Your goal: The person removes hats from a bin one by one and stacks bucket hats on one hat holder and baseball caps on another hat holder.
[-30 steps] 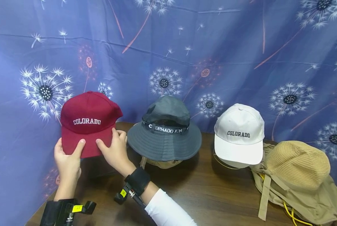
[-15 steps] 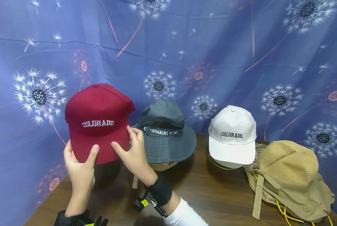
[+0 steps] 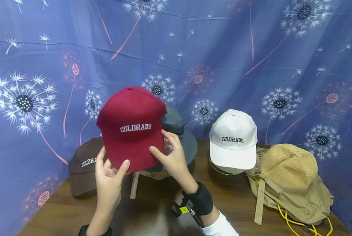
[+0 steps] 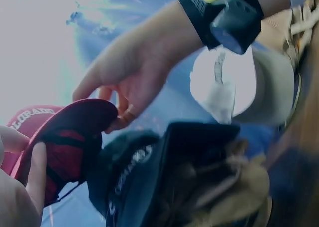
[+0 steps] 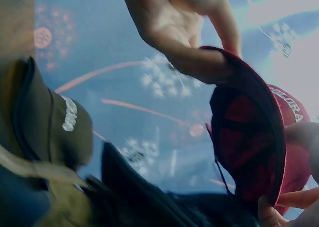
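Both hands hold a red baseball cap (image 3: pixel 131 114) lettered COLORADO, raised above the table in the head view. My left hand (image 3: pixel 109 183) pinches the brim at its left, thumb on top and fingers beneath. At the brim's right side, my right hand (image 3: pixel 173 159) pinches it the same way. The cap's dark-banded inside (image 5: pixel 249 137) shows in the right wrist view. Behind the cap, a dark grey bucket hat (image 3: pixel 189 144) is partly covered by it. A dark brown COLORADO cap (image 3: pixel 83 178) sits to the left, overlapped by my left hand.
A white COLORADO cap (image 3: pixel 233 131) stands right of the middle, on a support. Further right lies a woven straw-coloured hat (image 3: pixel 289 167) with tan cloth (image 3: pixel 305 200) and yellow cord. The brown wooden table (image 3: pixel 152 209) backs onto a blue dandelion-print curtain (image 3: pixel 223 39).
Both hands have carried the red cap to the right and nearer, off its place at the left. The brown cap there now shows, and the bucket hat is more covered.
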A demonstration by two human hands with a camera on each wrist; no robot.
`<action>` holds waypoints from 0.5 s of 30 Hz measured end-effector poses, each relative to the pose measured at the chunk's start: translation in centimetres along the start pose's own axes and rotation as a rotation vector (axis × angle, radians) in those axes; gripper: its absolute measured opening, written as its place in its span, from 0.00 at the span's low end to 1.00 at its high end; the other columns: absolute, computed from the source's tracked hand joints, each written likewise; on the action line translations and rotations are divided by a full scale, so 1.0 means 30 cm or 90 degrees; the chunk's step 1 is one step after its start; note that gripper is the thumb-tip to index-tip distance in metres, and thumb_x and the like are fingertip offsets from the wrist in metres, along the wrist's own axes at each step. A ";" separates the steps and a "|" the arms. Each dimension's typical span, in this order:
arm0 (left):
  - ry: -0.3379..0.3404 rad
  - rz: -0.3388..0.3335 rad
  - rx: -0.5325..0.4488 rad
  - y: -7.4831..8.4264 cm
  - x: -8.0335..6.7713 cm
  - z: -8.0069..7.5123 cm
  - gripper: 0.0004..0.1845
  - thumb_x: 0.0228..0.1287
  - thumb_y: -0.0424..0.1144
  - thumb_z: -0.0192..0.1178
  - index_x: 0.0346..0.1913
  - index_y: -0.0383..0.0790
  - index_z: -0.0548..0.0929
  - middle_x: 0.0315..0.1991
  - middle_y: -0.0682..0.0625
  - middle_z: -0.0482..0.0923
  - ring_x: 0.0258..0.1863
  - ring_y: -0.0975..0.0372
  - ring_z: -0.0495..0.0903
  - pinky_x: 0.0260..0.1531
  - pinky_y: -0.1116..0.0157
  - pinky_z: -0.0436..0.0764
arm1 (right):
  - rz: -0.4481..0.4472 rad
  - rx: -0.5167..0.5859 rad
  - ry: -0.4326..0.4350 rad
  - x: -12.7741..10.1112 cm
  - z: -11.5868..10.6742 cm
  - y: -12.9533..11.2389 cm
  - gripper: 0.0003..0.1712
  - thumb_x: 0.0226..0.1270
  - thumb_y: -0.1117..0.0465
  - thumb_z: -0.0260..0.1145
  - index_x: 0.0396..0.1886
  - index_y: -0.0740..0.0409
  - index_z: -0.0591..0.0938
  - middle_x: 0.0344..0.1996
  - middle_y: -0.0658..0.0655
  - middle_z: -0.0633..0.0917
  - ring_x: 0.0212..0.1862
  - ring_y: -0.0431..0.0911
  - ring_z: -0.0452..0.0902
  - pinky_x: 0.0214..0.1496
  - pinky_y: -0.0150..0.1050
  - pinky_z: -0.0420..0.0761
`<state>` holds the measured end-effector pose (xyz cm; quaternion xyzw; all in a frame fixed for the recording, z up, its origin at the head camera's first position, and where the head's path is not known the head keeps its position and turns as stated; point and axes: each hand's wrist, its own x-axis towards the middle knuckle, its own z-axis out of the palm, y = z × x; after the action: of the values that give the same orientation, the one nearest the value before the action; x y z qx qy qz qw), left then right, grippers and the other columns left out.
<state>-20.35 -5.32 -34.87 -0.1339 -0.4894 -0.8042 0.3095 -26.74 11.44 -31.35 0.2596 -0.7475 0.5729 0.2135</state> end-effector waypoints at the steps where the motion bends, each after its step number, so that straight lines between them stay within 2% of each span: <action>1: -0.003 -0.016 -0.006 0.003 -0.003 0.011 0.39 0.60 0.16 0.53 0.71 0.40 0.53 0.52 0.47 0.77 0.42 0.66 0.85 0.38 0.68 0.86 | 0.002 0.008 -0.001 0.003 -0.020 0.002 0.36 0.57 0.60 0.71 0.67 0.57 0.71 0.60 0.59 0.74 0.50 0.49 0.73 0.50 0.35 0.81; 5: -0.014 -0.060 -0.017 0.013 -0.009 0.051 0.36 0.62 0.18 0.53 0.69 0.41 0.53 0.48 0.49 0.80 0.35 0.65 0.86 0.34 0.66 0.87 | 0.009 0.036 -0.010 0.021 -0.089 0.012 0.34 0.58 0.62 0.70 0.66 0.57 0.72 0.60 0.58 0.74 0.49 0.48 0.73 0.50 0.31 0.80; 9: -0.026 -0.057 -0.022 0.013 -0.016 0.088 0.34 0.63 0.19 0.53 0.67 0.42 0.53 0.45 0.49 0.81 0.34 0.64 0.87 0.35 0.65 0.87 | 0.045 0.074 -0.019 0.030 -0.137 0.012 0.34 0.58 0.64 0.70 0.65 0.57 0.72 0.60 0.58 0.75 0.51 0.47 0.74 0.50 0.27 0.78; 12: -0.039 -0.015 -0.058 0.002 -0.022 0.123 0.33 0.62 0.18 0.53 0.65 0.41 0.53 0.45 0.48 0.82 0.36 0.63 0.88 0.37 0.64 0.86 | 0.078 0.114 -0.014 0.036 -0.160 0.010 0.36 0.59 0.66 0.68 0.68 0.60 0.69 0.61 0.60 0.76 0.52 0.45 0.75 0.51 0.24 0.77; 15: -0.048 0.054 -0.113 -0.016 -0.026 0.171 0.33 0.61 0.17 0.53 0.64 0.39 0.53 0.45 0.46 0.82 0.38 0.62 0.87 0.37 0.63 0.87 | 0.112 0.179 -0.005 0.040 -0.172 0.007 0.38 0.62 0.66 0.65 0.71 0.64 0.62 0.64 0.63 0.74 0.54 0.42 0.75 0.51 0.22 0.77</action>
<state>-20.48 -0.43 -33.13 -0.2118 -0.4216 -0.8250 0.3112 -27.70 16.30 -29.47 0.2226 -0.6806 0.6875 0.1207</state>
